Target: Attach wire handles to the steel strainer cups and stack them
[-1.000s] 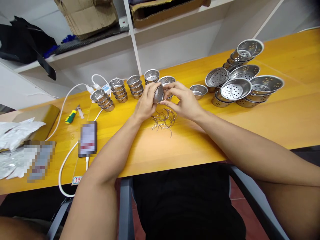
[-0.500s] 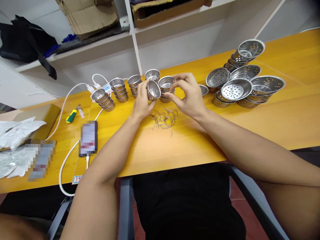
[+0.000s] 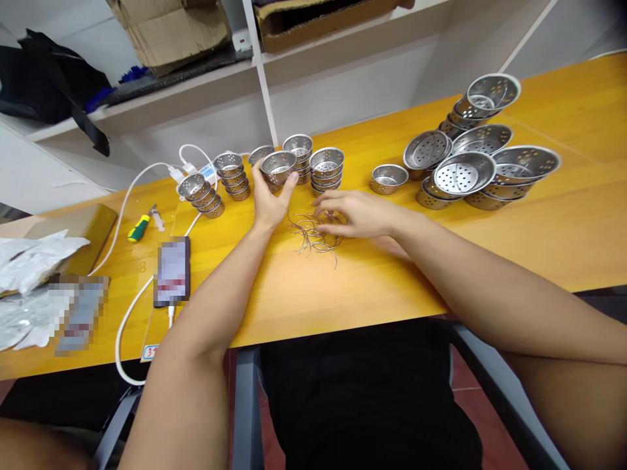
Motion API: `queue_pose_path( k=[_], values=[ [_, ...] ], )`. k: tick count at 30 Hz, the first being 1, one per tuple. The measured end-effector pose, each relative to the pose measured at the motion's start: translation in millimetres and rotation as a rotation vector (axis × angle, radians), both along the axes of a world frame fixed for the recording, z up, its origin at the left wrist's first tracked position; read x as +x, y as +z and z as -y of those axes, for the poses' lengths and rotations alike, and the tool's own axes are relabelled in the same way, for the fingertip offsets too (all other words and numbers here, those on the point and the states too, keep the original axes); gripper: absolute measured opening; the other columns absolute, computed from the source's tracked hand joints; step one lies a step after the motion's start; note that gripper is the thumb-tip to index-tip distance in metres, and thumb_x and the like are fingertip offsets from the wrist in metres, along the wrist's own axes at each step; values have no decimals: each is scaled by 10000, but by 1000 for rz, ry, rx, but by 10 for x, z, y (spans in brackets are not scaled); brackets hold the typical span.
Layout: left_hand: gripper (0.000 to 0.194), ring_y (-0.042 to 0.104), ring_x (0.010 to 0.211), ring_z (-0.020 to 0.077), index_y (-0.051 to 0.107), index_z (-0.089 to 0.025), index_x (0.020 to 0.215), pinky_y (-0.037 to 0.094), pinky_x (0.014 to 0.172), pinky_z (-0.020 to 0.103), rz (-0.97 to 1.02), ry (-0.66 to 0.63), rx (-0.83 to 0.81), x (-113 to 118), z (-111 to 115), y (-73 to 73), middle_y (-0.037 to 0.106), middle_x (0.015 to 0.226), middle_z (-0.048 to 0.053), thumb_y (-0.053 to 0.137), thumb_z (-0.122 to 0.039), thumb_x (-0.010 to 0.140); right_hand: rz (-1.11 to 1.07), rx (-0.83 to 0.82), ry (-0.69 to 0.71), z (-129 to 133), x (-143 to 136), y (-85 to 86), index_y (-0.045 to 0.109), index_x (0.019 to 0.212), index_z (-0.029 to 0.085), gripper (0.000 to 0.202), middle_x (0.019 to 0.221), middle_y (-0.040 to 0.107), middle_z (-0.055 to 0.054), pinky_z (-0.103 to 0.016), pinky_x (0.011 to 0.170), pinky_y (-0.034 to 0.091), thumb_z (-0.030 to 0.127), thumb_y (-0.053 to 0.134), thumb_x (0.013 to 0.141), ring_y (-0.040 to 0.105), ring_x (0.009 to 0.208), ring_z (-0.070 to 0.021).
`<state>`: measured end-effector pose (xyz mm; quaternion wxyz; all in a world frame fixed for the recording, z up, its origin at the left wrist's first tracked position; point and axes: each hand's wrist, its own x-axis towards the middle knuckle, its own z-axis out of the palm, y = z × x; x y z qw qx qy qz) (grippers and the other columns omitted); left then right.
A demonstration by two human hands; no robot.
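steel cup (image 3: 277,164) in left hand (image 3: 268,199), wire rings (image 3: 313,232) under right hand (image 3: 353,214)

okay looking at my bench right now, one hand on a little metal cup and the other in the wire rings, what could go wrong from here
1. The left hand holds the perforated cup close to the stacks of cups; a nudge could topple one.
2. The right hand rests on a tangled pile of wire rings; lifting one may drag others along.
3. The piled strainer bowls lean unevenly and might slide if the table is bumped.
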<state>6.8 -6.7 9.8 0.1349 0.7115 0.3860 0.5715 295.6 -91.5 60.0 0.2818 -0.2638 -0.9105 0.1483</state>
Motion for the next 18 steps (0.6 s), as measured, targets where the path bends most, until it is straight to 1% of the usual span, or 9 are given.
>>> queue_pose_path(
  k=[2, 3, 5, 6, 8, 11, 13, 15, 18],
  values=[
    [1094, 618, 1660, 385, 351, -346, 1808, 446, 1498, 679, -24, 14, 25, 39, 73, 70, 597, 1686, 190, 684, -1023, 1016, -154, 29, -111, 4, -1, 51, 857, 1315, 305, 372, 1258, 866, -105, -570, 966, 725, 616, 793, 1121, 811, 966, -316],
    [1109, 595, 1685, 404, 395, -344, 1799, 438, 1505, 687, -49, 6, 37, 72, 117, 101, 593, 1690, 186, 710, -1034, 990, -244, 39, -164, 11, -9, 78, 846, 1398, 318, 430, 1303, 861, -111, -581, 994, 728, 643, 809, 1118, 813, 998, -325],
    [1134, 574, 1720, 435, 419, -352, 1809, 465, 1495, 698, -104, -62, 39, 163, 209, 147, 590, 1716, 186, 742, -1036, 964, -388, 47, -225, 26, -40, 114, 808, 1547, 355, 597, 1499, 814, -136, -635, 1122, 712, 711, 869, 1070, 818, 1213, -387],
    [1133, 588, 1720, 438, 379, -365, 1839, 509, 1468, 696, -128, -112, 30, 215, 251, 158, 588, 1739, 188, 726, -1024, 985, -428, 47, -234, 31, -59, 120, 806, 1568, 374, 643, 1577, 778, -141, -671, 1200, 683, 745, 885, 1049, 793, 1340, -423],
    [1118, 626, 1713, 434, 227, -394, 1909, 572, 1422, 687, -183, -215, 16, 311, 308, 153, 567, 1801, 208, 660, -977, 1060, -466, 54, -235, 25, -88, 111, 861, 1462, 392, 576, 1595, 756, -135, -729, 1319, 605, 788, 873, 1045, 726, 1503, -462],
    [1146, 615, 1751, 439, 40, -423, 1941, 589, 1407, 689, -234, -304, 8, 377, 297, 75, 460, 1923, 239, 649, -921, 1108, -525, 81, -290, -42, -59, 86, 899, 1217, 371, 456, 1467, 790, -134, -777, 1364, 550, 797, 850, 1062, 721, 1498, -472],
    [1209, 573, 1792, 458, 25, -426, 1937, 583, 1410, 706, -220, -316, -9, 363, 235, -12, 372, 1986, 253, 713, -924, 1077, -574, 96, -374, -130, 14, 71, 887, 1190, 365, 464, 1429, 799, -142, -802, 1366, 536, 808, 854, 1054, 723, 1472, -483],
    [1250, 524, 1832, 479, 45, -415, 1932, 571, 1418, 729, -211, -324, -53, 328, 160, -107, 312, 2020, 270, 751, -942, 1045, -605, 102, -453, -245, 102, 41, 873, 1217, 376, 483, 1420, 802, -144, -817, 1369, 528, 828, 846, 1048, 711, 1481, -492],
    [1295, 431, 1893, 494, 18, -391, 1933, 536, 1444, 748, -237, -369, -140, 287, 81, -217, 238, 2049, 297, 729, -983, 1027, -621, 100, -495, -431, 196, -55, 851, 1256, 382, 521, 1421, 804, -147, -809, 1337, 562, 860, 815, 1052, 711, 1475, -489]
  ],
)
